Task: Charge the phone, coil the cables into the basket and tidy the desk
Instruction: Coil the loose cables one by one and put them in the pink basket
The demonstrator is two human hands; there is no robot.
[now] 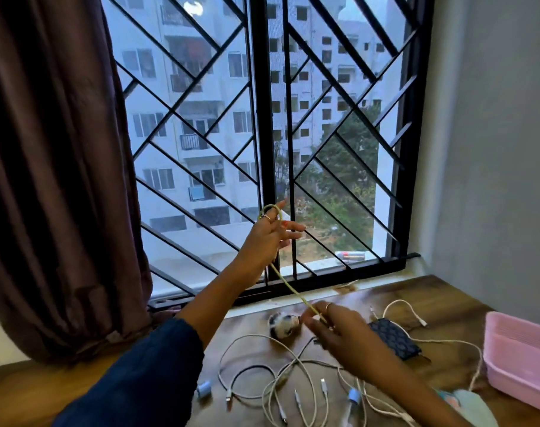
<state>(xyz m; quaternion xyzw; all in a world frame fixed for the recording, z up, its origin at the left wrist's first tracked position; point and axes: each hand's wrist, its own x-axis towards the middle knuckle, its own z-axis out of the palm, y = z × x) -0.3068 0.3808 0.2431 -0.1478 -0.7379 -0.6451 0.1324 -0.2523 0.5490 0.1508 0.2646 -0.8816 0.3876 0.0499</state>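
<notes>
The thin pale-yellow braided cable (pixel 288 285) runs taut on a slant from the raised left hand (pixel 268 234), looped over its fingers, down-right to the right hand (pixel 333 329), which pinches it above the wooden desk (pixel 385 291). The pink plastic basket (pixel 521 352) sits far right, nearer the right hand.

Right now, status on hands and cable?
Left hand raised, yellow cable looped over fingers. Right hand pinches it lower. Pink basket empty; white cables tangled on desk.
</notes>
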